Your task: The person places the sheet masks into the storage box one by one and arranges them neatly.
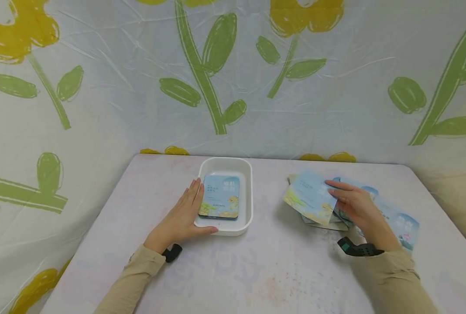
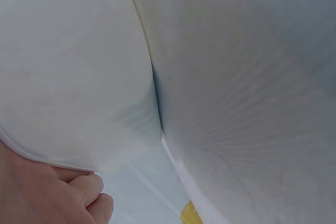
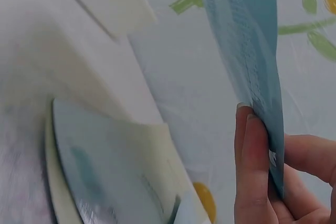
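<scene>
A light-blue flat sachet (image 1: 310, 194) with printed lettering is pinched at its right edge between the thumb and fingers of my right hand (image 1: 358, 207). In the right wrist view the sachet (image 3: 252, 40) stands up on edge, its back with a barcode showing. Below it lies a loose pile of similar sachets (image 1: 337, 226). At the left, a small stack of blue sachets (image 1: 221, 198) lies inside a white tray (image 1: 250, 196). My left hand (image 1: 182, 218) rests against the tray's left side, fingers straight along the rim and thumb stretched across the near corner.
More blue sachets (image 1: 407, 224) spread out beneath and right of my right forearm. The pale table (image 1: 256, 270) ends at a flower-printed cloth (image 1: 138, 87) hanging behind and at the sides.
</scene>
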Motion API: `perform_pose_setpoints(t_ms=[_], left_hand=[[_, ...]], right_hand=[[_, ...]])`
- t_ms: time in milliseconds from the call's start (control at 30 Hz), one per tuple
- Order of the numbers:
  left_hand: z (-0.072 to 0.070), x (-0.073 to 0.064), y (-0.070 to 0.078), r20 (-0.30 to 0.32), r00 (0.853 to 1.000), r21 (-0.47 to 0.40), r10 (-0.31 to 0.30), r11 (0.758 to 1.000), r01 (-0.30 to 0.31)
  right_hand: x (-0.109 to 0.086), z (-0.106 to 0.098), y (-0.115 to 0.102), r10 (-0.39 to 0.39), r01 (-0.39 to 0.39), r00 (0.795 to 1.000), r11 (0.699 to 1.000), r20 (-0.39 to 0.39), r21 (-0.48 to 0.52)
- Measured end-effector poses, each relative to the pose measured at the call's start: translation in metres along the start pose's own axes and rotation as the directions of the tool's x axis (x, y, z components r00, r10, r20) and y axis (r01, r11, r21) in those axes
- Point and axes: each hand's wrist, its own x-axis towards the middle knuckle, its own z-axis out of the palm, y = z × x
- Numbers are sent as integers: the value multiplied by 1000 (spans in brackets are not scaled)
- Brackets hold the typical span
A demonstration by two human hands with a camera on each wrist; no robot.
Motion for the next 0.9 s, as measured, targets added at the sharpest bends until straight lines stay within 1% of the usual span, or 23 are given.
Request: perform_pose_setpoints(t_ms=[67, 200, 400, 533, 733, 900], left_hand=[[0, 0, 0, 4, 1000, 1, -2, 1000, 2], [1, 0, 0, 2, 1000, 4, -3, 1000, 3], [-1, 0, 1, -23, 1000, -4, 16, 1000, -16], [-1, 0, 2, -21, 1000, -2, 17, 1000, -17], [0, 0, 2, -9, 1000, 7, 6, 1000, -6], [1, -1, 1, -16, 1000, 6, 8, 1000, -8]], right_hand=[[7, 7, -3, 26, -26, 1000, 1000, -11, -2], [21, 23, -9, 71, -70, 997, 997, -20, 42], [39, 45, -12, 40, -40, 999, 999, 10, 17], [49, 59, -15, 39, -39, 999, 999, 14, 8], [62, 81, -17, 44, -43, 999, 997, 14, -64], [74, 100, -16, 37, -33, 999, 991, 27, -133]])
